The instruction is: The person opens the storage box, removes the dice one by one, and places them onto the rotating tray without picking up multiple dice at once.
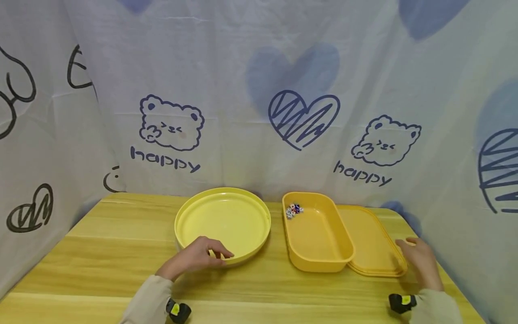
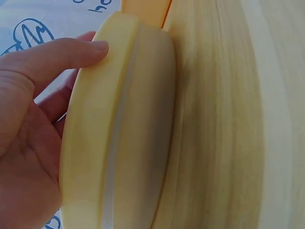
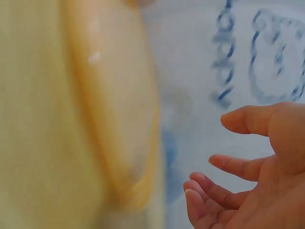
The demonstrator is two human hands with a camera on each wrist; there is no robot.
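Observation:
A round yellow lid (image 1: pixel 218 220) tops a shallow round container (image 2: pixel 147 143), with a pale seam showing between them in the left wrist view. My left hand (image 1: pixel 198 257) holds the lid's near rim, thumb (image 2: pixel 81 53) on the outer side and fingers over the top. A rectangular orange box (image 1: pixel 317 229) stands right of it, uncovered. Several small wrapped candies (image 1: pixel 293 210) lie in its far left corner. Beside the box lies its flat orange lid (image 1: pixel 370 238), blurred in the right wrist view. My right hand (image 1: pixel 422 262) hovers at that lid's right edge, fingers spread apart and holding nothing.
Everything stands on a wood-grain table (image 1: pixel 101 243). A pale printed cloth (image 1: pixel 238 135) hangs along the table's back and both sides, close behind the containers. The box's right side overlaps the orange lid's left edge from my viewpoint.

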